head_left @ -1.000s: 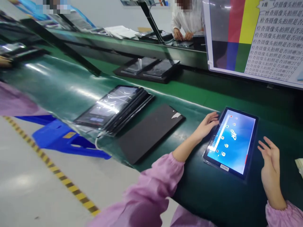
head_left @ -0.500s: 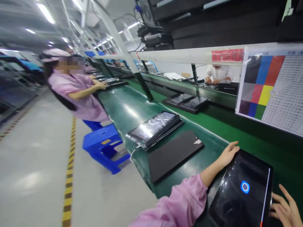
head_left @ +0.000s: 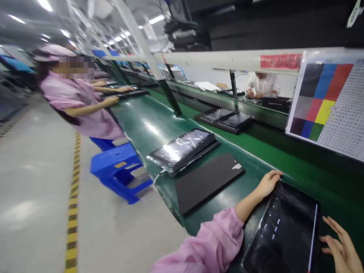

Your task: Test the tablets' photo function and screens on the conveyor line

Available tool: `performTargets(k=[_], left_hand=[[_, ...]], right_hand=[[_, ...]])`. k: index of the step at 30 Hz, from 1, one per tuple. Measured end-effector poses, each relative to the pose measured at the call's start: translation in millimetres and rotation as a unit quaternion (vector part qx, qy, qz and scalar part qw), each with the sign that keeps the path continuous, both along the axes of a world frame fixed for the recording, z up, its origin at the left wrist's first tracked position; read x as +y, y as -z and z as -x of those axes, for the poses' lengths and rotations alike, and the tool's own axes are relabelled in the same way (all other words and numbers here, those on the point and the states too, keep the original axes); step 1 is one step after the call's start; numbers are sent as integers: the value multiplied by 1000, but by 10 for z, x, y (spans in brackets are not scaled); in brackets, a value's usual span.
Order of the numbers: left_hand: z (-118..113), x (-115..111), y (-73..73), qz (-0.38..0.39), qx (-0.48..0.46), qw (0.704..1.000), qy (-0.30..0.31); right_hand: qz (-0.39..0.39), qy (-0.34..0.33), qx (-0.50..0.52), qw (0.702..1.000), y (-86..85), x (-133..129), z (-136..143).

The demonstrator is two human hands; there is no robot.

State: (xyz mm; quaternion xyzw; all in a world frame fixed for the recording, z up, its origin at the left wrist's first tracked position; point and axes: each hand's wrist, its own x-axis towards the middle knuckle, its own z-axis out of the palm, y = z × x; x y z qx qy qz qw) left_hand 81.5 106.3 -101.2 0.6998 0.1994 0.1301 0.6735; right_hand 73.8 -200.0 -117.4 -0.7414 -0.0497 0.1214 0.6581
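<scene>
We see a long green conveyor surface (head_left: 148, 125) running away from us through a factory hall, with a white overhead rail (head_left: 227, 58) above it and strip lights along the ceiling. The tablet (head_left: 287, 231) lies flat on the near end of this surface, at the lower right of the view, its screen dark with a few small pale marks. Our left hand (head_left: 269, 184) rests on the tablet's far left corner, fingers curled over the edge in a light grip. Our right hand (head_left: 339, 244) sits just beside the tablet's right edge, fingers spread and released, holding nothing.

To the left of the tablet a black flat panel (head_left: 207, 182) lies on the surface, and beyond it a stack of tablets wrapped in clear film (head_left: 183, 149). Farther across, two more dark trays (head_left: 224, 119) sit by the far rail. A colour test chart (head_left: 327, 102) stands upright at the right.

Beside the line a blue plastic stool (head_left: 116, 170) stands on the grey floor, near a yellow-black striped line (head_left: 72, 204). A co-worker in a pink smock (head_left: 76, 106) reaches onto the surface farther up; another person in white (head_left: 263, 87) works across it.
</scene>
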Motion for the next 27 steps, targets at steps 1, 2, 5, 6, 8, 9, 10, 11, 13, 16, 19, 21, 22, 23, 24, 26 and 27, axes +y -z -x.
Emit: performTargets(k=[1, 2, 5, 6, 8, 9, 10, 11, 13, 16, 19, 21, 22, 23, 24, 26, 27], left_hand=[[2, 3, -14, 19, 1, 1000, 0], [8, 6, -29, 39, 2, 999, 2], [47, 14, -85, 92, 3, 996, 9], [64, 13, -110, 105, 0, 994, 11], [96, 5, -170, 120, -14, 993, 12], [110, -2, -202, 124, -23, 992, 13], [121, -9, -234, 126, -32, 991, 14], [129, -17, -265, 127, -41, 991, 16], [140, -31, -319, 128, -57, 990, 24], [156, -45, -377, 126, -78, 988, 38], [176, -61, -413, 123, -94, 987, 45], [186, -71, -430, 122, -100, 986, 47], [190, -74, -437, 122, -102, 986, 47], [192, -76, -443, 123, -103, 986, 47], [194, -76, -447, 123, -103, 986, 46], [194, -74, -450, 123, -105, 986, 43], [192, -73, -449, 122, -105, 986, 42]], right_hand=[[1, -20, -1, 1000, -25, -18, 2], [2, -35, -5, 999, -53, -32, 10], [-3, -40, -24, 999, -166, -30, 64], [-11, -35, -27, 999, -212, -18, 86], [-27, -23, -18, 999, -301, 8, 120], [-34, -20, -9, 999, -338, 17, 130], [-39, -18, -1, 999, -368, 21, 135], [-42, -17, 5, 999, -390, 22, 137], [-39, -16, 12, 999, -417, 14, 137], [-11, -17, 5, 1000, -441, 2, 143], [10, -19, -6, 1000, -471, 4, 156], [11, -20, -12, 1000, -489, 9, 160], [11, -21, -14, 1000, -493, 10, 158], [10, -23, -15, 1000, -495, 10, 154], [6, -25, -16, 1000, -494, 9, 149], [-5, -32, -19, 999, -488, 5, 136], [-10, -35, -21, 999, -484, 1, 130]])
